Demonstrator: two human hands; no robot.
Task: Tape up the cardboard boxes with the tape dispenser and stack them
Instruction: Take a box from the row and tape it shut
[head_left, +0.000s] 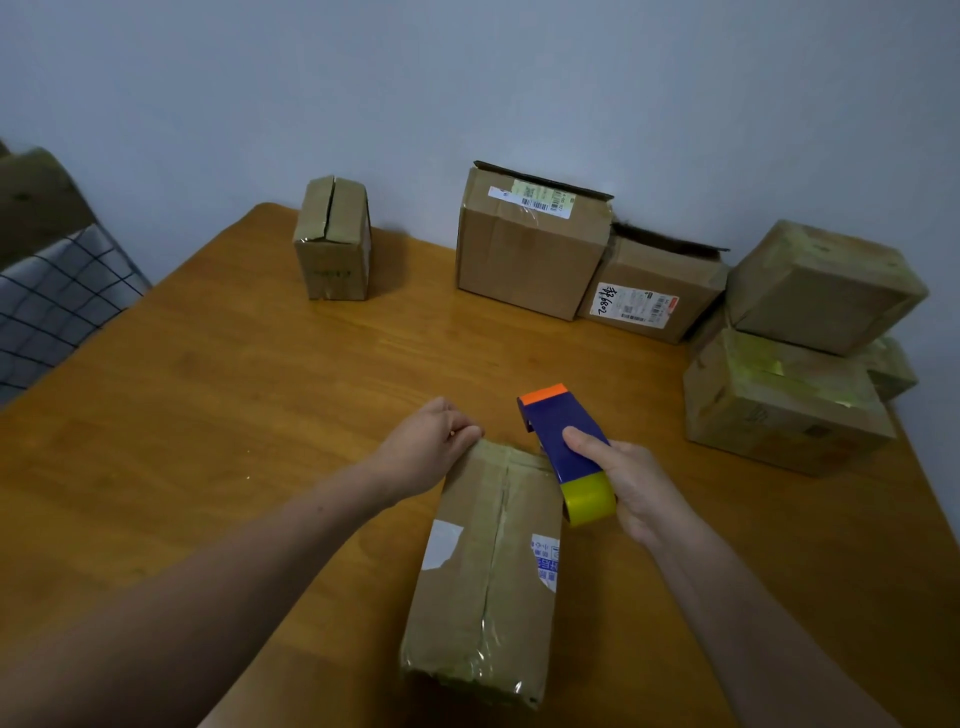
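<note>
A long cardboard box (483, 571) lies in front of me on the wooden table (208, 415), its taped seam running away from me. My left hand (428, 447) holds the box's far left corner, fingers curled over the edge. My right hand (628, 483) grips a tape dispenser (563, 441), blue with an orange tip and a yellow tape roll, at the box's far right corner. The dispenser's tip points away from me, beyond the box's end.
A small upright box (332, 239) stands at the back left. Two larger boxes (530, 244) (649, 291) with open flaps lean by the wall. Stacked taped boxes (779, 400) (826, 286) sit at the right edge. A checked cloth (57, 291) lies far left.
</note>
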